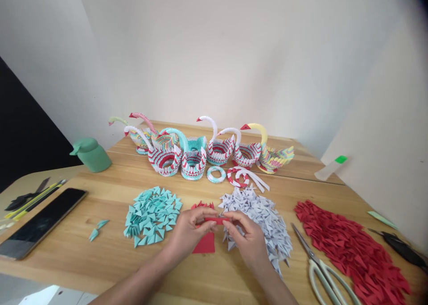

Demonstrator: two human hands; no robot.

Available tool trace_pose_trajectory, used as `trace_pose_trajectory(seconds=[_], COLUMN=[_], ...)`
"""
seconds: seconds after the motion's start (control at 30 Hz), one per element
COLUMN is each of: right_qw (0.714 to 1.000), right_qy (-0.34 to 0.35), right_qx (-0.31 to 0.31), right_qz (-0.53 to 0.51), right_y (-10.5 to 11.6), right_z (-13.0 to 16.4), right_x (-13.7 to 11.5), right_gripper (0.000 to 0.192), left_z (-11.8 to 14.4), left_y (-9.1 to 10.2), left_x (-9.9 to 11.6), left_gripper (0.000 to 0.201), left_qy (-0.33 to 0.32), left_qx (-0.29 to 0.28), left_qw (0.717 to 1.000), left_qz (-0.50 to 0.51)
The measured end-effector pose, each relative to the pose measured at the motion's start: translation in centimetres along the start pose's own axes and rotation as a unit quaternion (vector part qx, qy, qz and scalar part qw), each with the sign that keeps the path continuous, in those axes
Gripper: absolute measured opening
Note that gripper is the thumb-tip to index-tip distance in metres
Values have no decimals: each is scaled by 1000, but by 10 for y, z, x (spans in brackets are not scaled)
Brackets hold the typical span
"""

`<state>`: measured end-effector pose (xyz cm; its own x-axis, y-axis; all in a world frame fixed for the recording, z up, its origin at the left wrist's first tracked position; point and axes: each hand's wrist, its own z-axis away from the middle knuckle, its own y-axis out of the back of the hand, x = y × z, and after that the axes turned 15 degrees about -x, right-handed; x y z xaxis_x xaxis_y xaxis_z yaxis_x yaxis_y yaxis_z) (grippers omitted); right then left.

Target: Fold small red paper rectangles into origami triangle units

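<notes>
Red strip (216, 220) pinched between both hands, mid-fold, low over the worktop (83, 247)

Head view: left hand (190, 232) and right hand (245, 237) meet at the centre front, fingers (210, 225) of each closed on an end of the red strip, held level just above a red sheet (204, 243) lying flat; the step looks like folding the strip into a triangular unit, so the next move likely calls for a clean centre crease with the ends kept matched; teal units (152, 216) lie heaped just left, white units (261, 216) just right and partly under the right wrist, red units (351, 247) spread well to the right; scissors (321, 269) lie between the white and red heaps; paper swans (200, 151) stand in a row at the back; a phone (40, 227) lies at far left.
</notes>
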<state>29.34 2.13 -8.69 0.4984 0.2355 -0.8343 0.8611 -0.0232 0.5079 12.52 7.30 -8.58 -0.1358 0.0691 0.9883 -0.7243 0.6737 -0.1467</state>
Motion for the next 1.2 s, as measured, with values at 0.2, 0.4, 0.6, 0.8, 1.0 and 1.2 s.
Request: trace_pose_trajectory(seconds=[0.2, 0.4, 0.6, 0.8, 1.0, 1.2], right_qw=[1000, 1000, 1000, 1000, 1000, 999], right_qy=[-1, -4, -8, -8, -11, -18], right_qx=[-2, 6, 9, 8, 2, -38], right_qz=[-3, -4, -2, -7, 0, -34], right_y=[-1, -1, -1, -2, -1, -1], right_z=[0, 0, 0, 0, 0, -1], right_x=[1, 2, 2, 1, 2, -1], right_gripper=[15, 14, 14, 14, 15, 23], left_z=[-1, -4, -2, -1, -2, -1], left_y=[-1, 1, 5, 5, 4, 2], left_x=[0, -3, -5, 0, 0, 1], left_gripper=[30, 42, 35, 32, 32, 32], left_qy=[8, 45, 78, 84, 85, 75], left_qx=[1, 2, -29, -25, -26, -28], left_qw=[1000, 999, 994, 992, 992, 992], left_qz=[17, 2, -76, -88, -93, -98])
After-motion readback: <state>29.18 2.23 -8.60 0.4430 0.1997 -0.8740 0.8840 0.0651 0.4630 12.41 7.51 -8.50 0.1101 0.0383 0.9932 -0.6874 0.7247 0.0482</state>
